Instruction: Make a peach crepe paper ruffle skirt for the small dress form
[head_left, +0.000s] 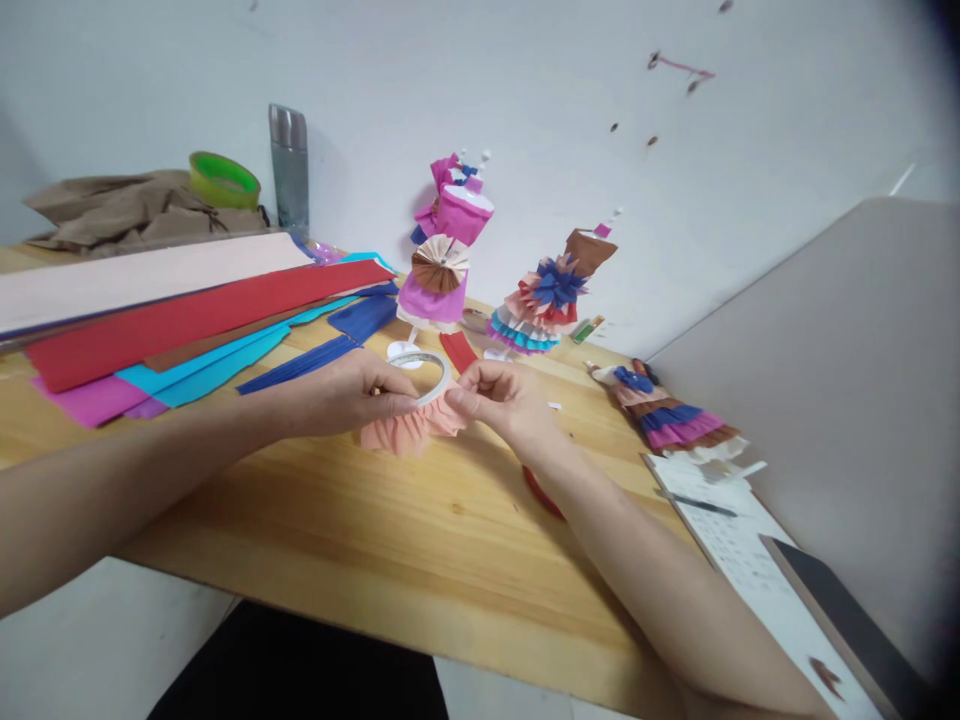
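A white roll of double-sided tape sits upright between my hands. My left hand is closed on its left side, the thumb lying along the lower rim. Beneath hangs a gathered strip of peach crepe paper, its ruffles falling toward the table. My right hand pinches the right end of this strip with thumb and forefinger, close to the roll's right edge. Whether tape is also between those fingers I cannot tell. Behind the hands stand two small dress forms, one in a pink paper dress, one in a brown dress with ruffles.
Red crepe paper and several other coloured sheets lie at left. Behind them are a grey bottle and a green tape roll. A ruffled dress lies at right, near a written sheet with a pen. A red handle shows beside my right forearm.
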